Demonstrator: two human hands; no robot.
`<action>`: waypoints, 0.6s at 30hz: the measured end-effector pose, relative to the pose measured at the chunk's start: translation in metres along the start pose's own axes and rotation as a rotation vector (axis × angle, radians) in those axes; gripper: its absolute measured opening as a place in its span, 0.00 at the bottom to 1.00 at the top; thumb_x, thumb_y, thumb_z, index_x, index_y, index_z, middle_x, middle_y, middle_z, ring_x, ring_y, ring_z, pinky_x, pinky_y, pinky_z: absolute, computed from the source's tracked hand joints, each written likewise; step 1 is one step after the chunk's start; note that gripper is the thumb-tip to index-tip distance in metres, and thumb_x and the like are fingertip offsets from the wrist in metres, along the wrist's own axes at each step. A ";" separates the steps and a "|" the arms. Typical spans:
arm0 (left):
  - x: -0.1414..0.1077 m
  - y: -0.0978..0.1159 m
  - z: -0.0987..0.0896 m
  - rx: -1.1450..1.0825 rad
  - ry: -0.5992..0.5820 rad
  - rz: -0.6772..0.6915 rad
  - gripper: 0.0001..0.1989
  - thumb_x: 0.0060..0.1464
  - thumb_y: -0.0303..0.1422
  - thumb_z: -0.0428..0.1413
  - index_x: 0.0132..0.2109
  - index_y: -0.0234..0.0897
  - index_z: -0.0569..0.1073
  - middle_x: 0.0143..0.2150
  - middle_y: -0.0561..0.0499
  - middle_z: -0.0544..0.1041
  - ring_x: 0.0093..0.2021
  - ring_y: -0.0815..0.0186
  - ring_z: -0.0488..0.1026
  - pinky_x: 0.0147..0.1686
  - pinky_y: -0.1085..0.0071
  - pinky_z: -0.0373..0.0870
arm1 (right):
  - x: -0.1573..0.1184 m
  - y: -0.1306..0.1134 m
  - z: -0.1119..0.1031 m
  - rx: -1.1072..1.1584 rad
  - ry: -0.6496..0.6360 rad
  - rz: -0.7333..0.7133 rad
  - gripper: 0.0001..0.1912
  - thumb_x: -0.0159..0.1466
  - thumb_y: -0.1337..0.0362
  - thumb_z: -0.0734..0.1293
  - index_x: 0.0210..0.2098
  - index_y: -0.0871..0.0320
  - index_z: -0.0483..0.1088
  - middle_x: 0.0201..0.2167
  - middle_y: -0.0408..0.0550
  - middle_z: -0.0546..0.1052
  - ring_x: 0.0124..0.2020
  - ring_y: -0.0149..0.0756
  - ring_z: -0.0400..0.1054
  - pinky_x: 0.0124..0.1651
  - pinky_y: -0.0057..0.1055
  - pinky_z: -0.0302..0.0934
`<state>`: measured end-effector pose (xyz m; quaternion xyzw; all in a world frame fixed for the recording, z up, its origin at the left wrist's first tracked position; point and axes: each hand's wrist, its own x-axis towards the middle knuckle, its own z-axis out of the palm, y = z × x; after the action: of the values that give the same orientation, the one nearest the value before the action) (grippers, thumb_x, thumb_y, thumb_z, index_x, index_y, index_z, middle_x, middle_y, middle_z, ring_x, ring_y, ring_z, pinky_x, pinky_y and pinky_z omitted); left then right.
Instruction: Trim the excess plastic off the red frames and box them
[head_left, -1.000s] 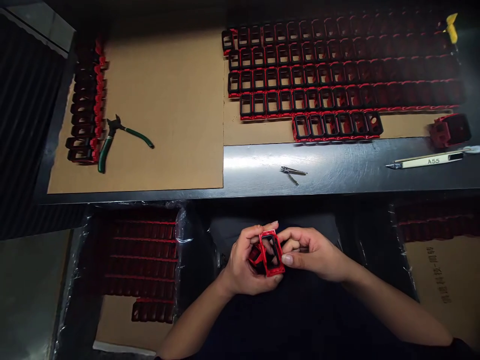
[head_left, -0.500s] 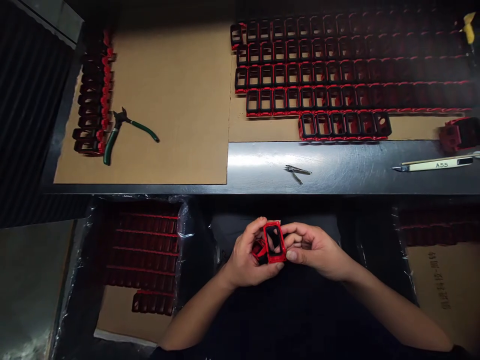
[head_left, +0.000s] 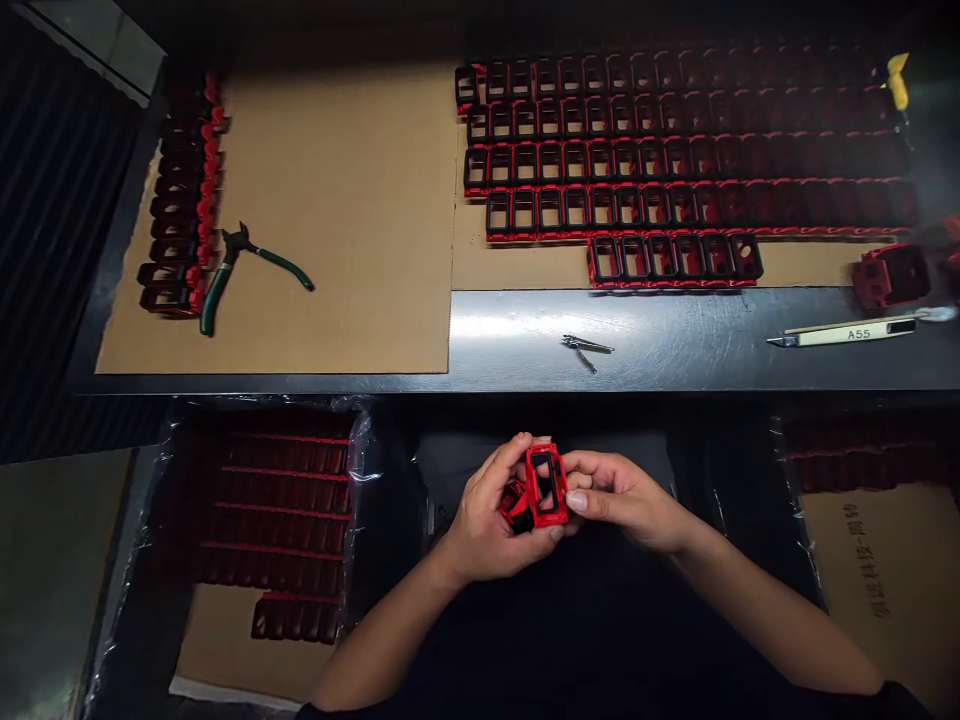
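Note:
A red and black rectangular frame part (head_left: 557,485) is held upright between both hands, in front of the body below the bench edge. My left hand (head_left: 491,515) is closed round its left side, and another red and black portion shows within the palm. My right hand (head_left: 619,500) grips the right edge, its thumb on the front face and its fingers partly hidden behind the part.
Green-handled cutters (head_left: 238,245) lie on cardboard (head_left: 360,220) at the left. Small tweezers-like snips (head_left: 587,347) and a cutter marked A55 (head_left: 847,334) lie on the metal bench (head_left: 675,350). Rows of similar parts (head_left: 600,207) stand behind. Plastic-lined boxes flank the body.
The held part has turned slightly, and my right thumb has moved up and left onto its edge. The bench view has shifted a little to the left.

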<state>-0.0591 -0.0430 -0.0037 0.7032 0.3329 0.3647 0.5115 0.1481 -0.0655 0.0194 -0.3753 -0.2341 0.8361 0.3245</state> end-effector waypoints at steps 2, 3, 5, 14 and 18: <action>0.002 0.000 0.000 -0.016 0.014 0.025 0.45 0.51 0.40 0.67 0.71 0.41 0.55 0.63 0.34 0.72 0.59 0.49 0.74 0.58 0.48 0.73 | 0.002 0.000 0.000 0.018 -0.041 0.001 0.23 0.62 0.52 0.74 0.48 0.63 0.75 0.33 0.47 0.79 0.31 0.30 0.73 0.37 0.27 0.69; 0.003 0.000 0.000 -0.030 0.024 0.036 0.45 0.52 0.41 0.67 0.71 0.42 0.55 0.63 0.34 0.72 0.59 0.49 0.74 0.58 0.49 0.74 | 0.003 0.000 0.000 0.026 -0.058 -0.001 0.22 0.62 0.52 0.73 0.48 0.63 0.75 0.34 0.49 0.79 0.32 0.31 0.74 0.37 0.27 0.70; 0.005 -0.001 -0.001 -0.048 0.046 0.066 0.44 0.53 0.42 0.66 0.71 0.42 0.55 0.63 0.34 0.72 0.59 0.50 0.74 0.57 0.51 0.75 | 0.006 -0.002 0.000 0.018 -0.086 -0.009 0.21 0.63 0.53 0.73 0.49 0.62 0.75 0.37 0.51 0.80 0.33 0.32 0.74 0.38 0.27 0.70; -0.016 0.002 -0.011 0.057 0.213 0.132 0.39 0.54 0.43 0.64 0.68 0.42 0.58 0.61 0.36 0.74 0.57 0.52 0.76 0.54 0.55 0.77 | 0.025 -0.014 0.009 -0.225 -0.179 0.065 0.23 0.63 0.53 0.72 0.54 0.58 0.75 0.42 0.54 0.82 0.38 0.39 0.77 0.43 0.36 0.73; -0.062 -0.010 -0.063 0.181 0.619 -0.318 0.48 0.38 0.57 0.68 0.62 0.41 0.63 0.54 0.38 0.78 0.41 0.58 0.81 0.36 0.65 0.81 | 0.034 -0.010 0.002 -0.426 -0.012 0.131 0.23 0.62 0.49 0.73 0.51 0.55 0.78 0.44 0.59 0.82 0.43 0.50 0.79 0.47 0.45 0.76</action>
<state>-0.1456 -0.0631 -0.0107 0.5414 0.6081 0.4454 0.3725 0.1326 -0.0350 0.0110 -0.4447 -0.3826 0.7893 0.1814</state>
